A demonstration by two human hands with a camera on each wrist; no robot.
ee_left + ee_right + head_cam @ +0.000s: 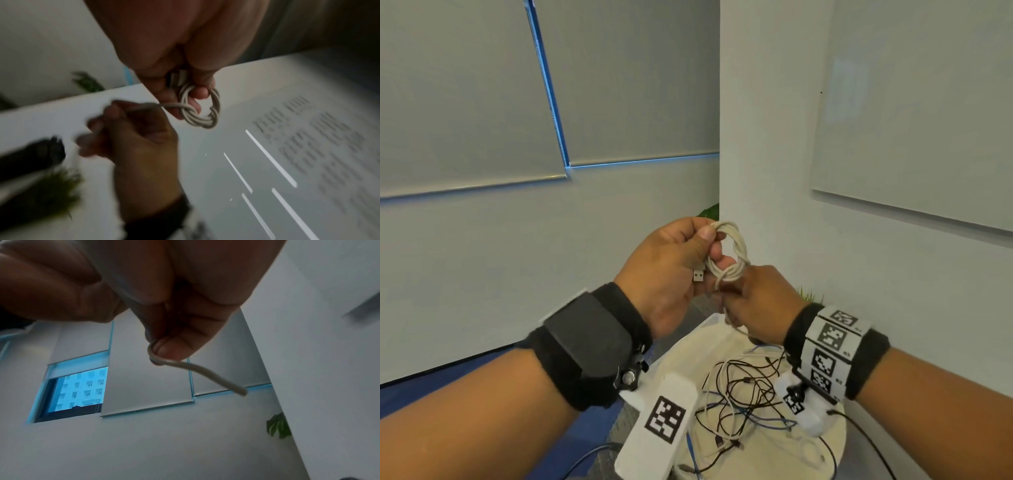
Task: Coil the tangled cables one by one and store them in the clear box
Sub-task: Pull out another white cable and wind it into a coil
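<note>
A white USB cable point(732, 253) is wound into a small coil, held up in the air in front of me. My left hand point(681, 270) pinches the coil point(202, 112) at its top between thumb and fingers, with the metal USB plug point(698, 275) hanging by the palm. Just below it, my right hand point(756, 305) pinches the cable's loose tail point(197, 369), which is wrapped across the coil. Under the hands lies a tangle of black, white and blue cables point(743, 394) on a round cream table point(822, 448). The clear box is hardly seen; a pale rim point(709, 322) shows behind my wrists.
White tags with black markers point(666, 419) lie on the table beside the tangle. A white wall and pillar point(763, 137) stand close behind the table, with a whiteboard point(914, 113) on the right. Grey blinds point(465, 102) cover the windows on the left. Blue carpet lies below.
</note>
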